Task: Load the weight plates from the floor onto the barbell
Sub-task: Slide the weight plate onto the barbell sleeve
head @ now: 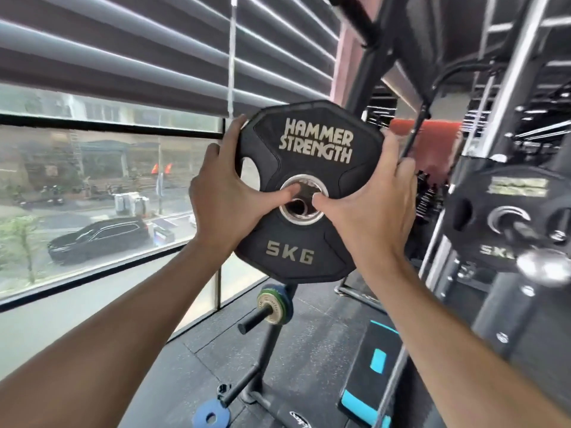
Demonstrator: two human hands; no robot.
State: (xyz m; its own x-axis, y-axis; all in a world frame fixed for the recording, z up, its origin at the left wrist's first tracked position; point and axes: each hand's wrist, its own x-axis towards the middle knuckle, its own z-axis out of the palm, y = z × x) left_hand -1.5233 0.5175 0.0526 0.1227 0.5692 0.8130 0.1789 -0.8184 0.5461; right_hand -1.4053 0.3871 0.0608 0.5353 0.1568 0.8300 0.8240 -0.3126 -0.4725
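Head view, the only one supplied. Black weight plate (304, 193), marked 5 kg, is held upright at chest height or above, face toward the camera, in front of the window (92, 186). Left hand (227, 193) is spread on the plate's left edge, fingers curled round the rim, thumb reaching into the steel-lined centre hole. Right hand (370, 208) is spread on the right edge in the same manner, thumb at the hole's lower right lip. Both hands are closed on the plate; neither is free.

Barbell sleeve cannot be identified with certainty. Dark metal shows through the centre hole, but whether the plate is already on a sleeve cannot be told. To the right, a second plate (497, 217) hangs on a rack peg with a steel end cap (543, 267) near it. Below, a storage stand (265, 322) carries small coloured discs, and a blue disc (210, 417) lies on the floor.

Judged risks: both thumbs sit inside the bore, so pushing the plate onto a sleeve could pinch them. A tilted plate could bind on the sleeve. A slipped grip would drop the plate onto the stand or the feet below.
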